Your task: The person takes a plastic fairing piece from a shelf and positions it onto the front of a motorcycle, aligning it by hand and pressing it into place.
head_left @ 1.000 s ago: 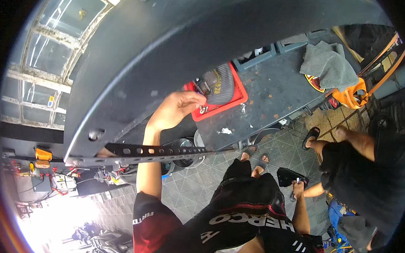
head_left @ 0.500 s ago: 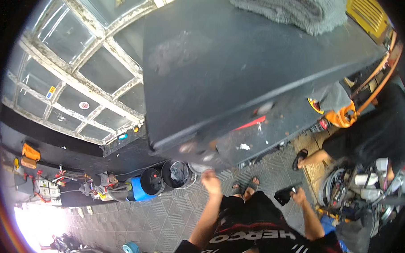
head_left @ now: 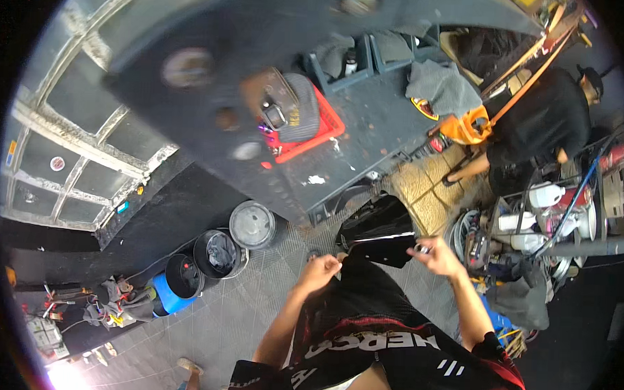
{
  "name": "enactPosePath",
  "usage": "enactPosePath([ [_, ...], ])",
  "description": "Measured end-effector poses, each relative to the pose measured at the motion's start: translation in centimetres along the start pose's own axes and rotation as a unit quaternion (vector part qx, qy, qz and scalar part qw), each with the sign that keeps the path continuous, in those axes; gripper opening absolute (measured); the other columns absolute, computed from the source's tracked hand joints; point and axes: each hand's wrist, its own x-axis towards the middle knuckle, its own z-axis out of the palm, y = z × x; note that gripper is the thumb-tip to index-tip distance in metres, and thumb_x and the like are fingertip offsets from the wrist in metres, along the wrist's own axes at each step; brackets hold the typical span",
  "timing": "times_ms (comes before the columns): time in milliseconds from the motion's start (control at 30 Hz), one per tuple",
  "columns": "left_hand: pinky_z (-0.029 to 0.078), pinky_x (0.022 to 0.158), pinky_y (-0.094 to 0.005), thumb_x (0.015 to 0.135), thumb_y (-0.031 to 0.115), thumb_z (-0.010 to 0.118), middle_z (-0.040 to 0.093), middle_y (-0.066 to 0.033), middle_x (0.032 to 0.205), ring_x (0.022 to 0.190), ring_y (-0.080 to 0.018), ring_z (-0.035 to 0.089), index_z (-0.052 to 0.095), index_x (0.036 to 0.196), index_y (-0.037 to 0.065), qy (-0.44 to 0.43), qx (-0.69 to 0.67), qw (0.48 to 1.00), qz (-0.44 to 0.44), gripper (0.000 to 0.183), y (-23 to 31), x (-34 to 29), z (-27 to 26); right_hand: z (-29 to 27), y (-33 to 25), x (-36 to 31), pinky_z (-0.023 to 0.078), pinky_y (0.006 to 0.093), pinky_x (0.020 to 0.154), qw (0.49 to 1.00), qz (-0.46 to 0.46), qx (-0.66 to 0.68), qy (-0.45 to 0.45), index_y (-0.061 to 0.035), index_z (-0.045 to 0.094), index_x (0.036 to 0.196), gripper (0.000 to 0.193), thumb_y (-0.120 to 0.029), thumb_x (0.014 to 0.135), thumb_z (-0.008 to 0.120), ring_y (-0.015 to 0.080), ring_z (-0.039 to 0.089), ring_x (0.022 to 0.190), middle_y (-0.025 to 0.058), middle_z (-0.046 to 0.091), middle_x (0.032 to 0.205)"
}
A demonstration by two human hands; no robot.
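Observation:
A glossy black curved panel hangs in front of my body, with a bright streak across its surface. My right hand is closed at the panel's right edge, gripping it. A small shiny piece shows by those fingers, too small to name. My left hand sits by the panel's near left corner, its fingers drawn together in a pinch. What lies between those fingertips is hidden. Further ahead, a red tray holds a folded grey cloth on the dark workbench.
Left of me stand a lidded grey bucket and two black buckets. A crowded rack of bottles is at my right. Beyond it a person in black bends near an orange strap. A dark overhead shelf juts in close.
The view has swung right and down, showing more of the bench. My right hand has brought the panel up and in front of me; my left hand is now near its corner.

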Motion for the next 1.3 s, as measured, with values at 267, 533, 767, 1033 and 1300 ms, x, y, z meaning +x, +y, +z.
enactPosePath([
  [267,0.053,0.099,-0.0404,0.095,0.04,0.072,0.058,-0.0163,0.144,0.121,-0.0226,0.062,0.032,0.155,-0.008,-0.132,-0.457,0.88,0.007,0.087,10.1,-0.5,-3.0,-6.2,5.3,3.1,0.031,0.0291,0.056,0.985,-0.015,0.166,0.042,-0.0073,0.057,0.07,0.039,-0.029,0.096,0.078,0.0046,0.039,0.064,-0.01,0.042,0.067],
  [533,0.059,0.085,-0.0353,0.095,-0.008,0.064,0.073,-0.0165,0.115,0.098,-0.0198,0.07,0.063,0.126,-0.006,0.004,-0.359,0.926,0.119,0.031,18.7,1.9,1.7,-16.3,2.0,9.7,0.033,0.0273,0.057,0.966,-0.173,0.193,-0.005,-0.0056,0.073,0.097,0.016,-0.021,0.095,0.077,0.003,0.04,0.066,-0.008,0.048,0.07],
  [767,0.063,0.072,-0.0359,0.095,-0.006,0.065,0.074,-0.0168,0.105,0.085,-0.0191,0.071,0.064,0.119,-0.007,0.233,-0.346,0.885,0.207,0.024,21.9,2.0,5.6,-21.5,-3.3,16.7,0.028,0.0208,0.056,0.88,-0.203,0.421,-0.08,-0.0094,0.057,0.141,0.038,-0.028,0.107,0.057,0.0017,0.034,0.065,-0.0097,0.04,0.078],
  [1033,0.046,0.092,-0.0285,0.107,0.011,0.056,0.071,-0.0051,0.105,0.097,-0.0109,0.06,0.065,0.118,-0.007,0.49,-0.165,0.856,-0.009,0.023,20.9,-9.2,13.7,-14.9,-14.7,23.0,0.049,0.0461,0.101,0.863,-0.501,0.03,-0.061,0.0003,0.058,0.137,0.039,-0.009,0.099,0.06,0.0431,0.062,0.117,0.0244,0.064,0.124],
  [1300,0.055,0.073,-0.054,0.098,0.013,0.059,0.072,-0.0289,0.09,0.089,-0.0482,0.07,0.067,0.108,-0.003,0.549,0.157,0.699,-0.431,0.02,12.6,-16.3,25.3,-7.4,-22.4,29.4,0.054,0.0485,0.094,0.807,-0.55,-0.206,-0.064,-0.0038,0.069,0.123,0.031,-0.011,0.092,0.067,0.0365,0.068,0.109,0.0184,0.072,0.111],
])
